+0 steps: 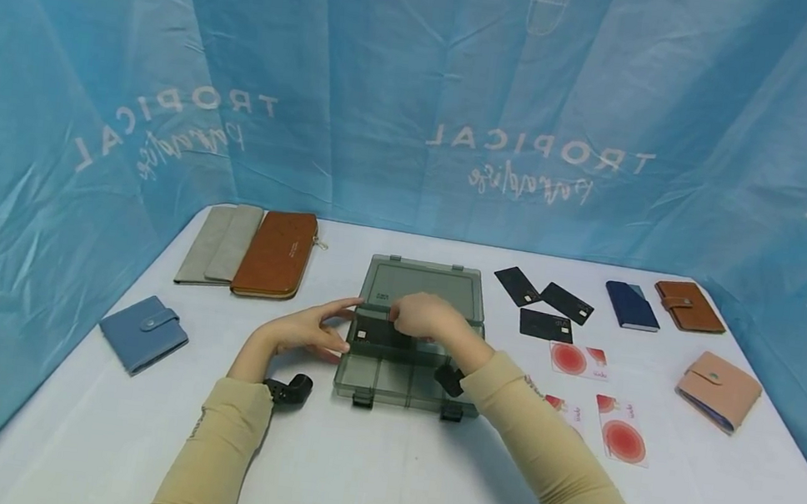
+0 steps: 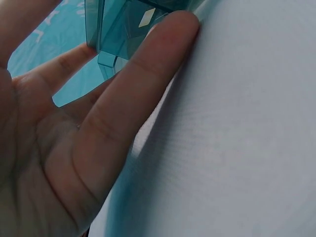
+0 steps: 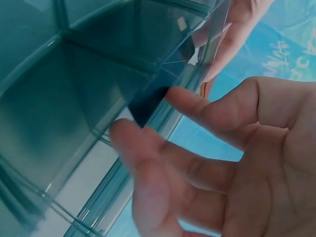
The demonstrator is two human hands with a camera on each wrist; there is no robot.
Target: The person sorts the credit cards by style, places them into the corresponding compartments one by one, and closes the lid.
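At the left of the white counter (image 1: 345, 480) lay a blue wallet (image 1: 146, 334), with a grey wallet (image 1: 234, 244) and a brown zip wallet (image 1: 275, 255) beyond it, side by side. Next came the left hand (image 1: 299, 332), fingers spread and gripping nothing, touching the left side of the clear green box (image 1: 391, 399), apparently to steady it. The box's lid (image 1: 445, 282) lay folded back, and a black card (image 1: 378, 334) was in the rear compartment. Over its right end the right hand (image 1: 433, 320) had its fingers bent, seemingly pinching it. Placing the card looked like the step in hand, though the pictures could not settle whether it was going in or out. The next move probably called for easing it between the walls, then freeing the fingertips without dragging it. Farther right lay three loose black cards (image 1: 546, 326), several red-patterned cards (image 1: 625, 441) and three small wallets (image 1: 695, 309).
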